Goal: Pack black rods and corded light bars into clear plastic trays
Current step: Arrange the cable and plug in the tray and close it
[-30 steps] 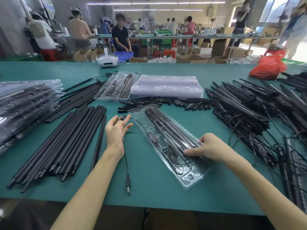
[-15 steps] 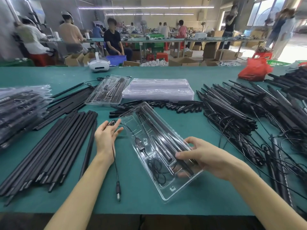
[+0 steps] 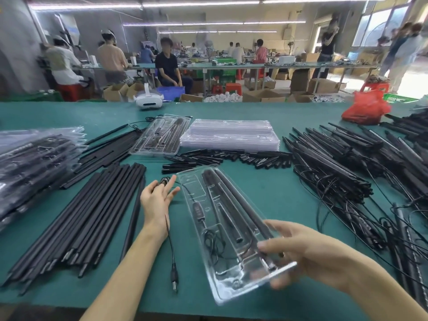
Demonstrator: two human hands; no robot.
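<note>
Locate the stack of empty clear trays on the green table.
In the head view, the stack of empty clear trays sits mid-table toward the far edge, directly right of a packed tray and just behind the row of short black tubes.

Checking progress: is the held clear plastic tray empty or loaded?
Loaded: the clear plastic tray holds black rods and a coiled black cord.

Our wide green-topped bench (image 3: 266, 193) before us, beyond it we see a second long bench (image 3: 231, 65) with seated people (image 3: 168, 66), cardboard boxes (image 3: 324, 85), red stools (image 3: 232, 88), grey wall (image 3: 16, 54) left, bright windows (image 3: 375, 26) far right, tube lights (image 3: 208, 24) overhead.
</note>
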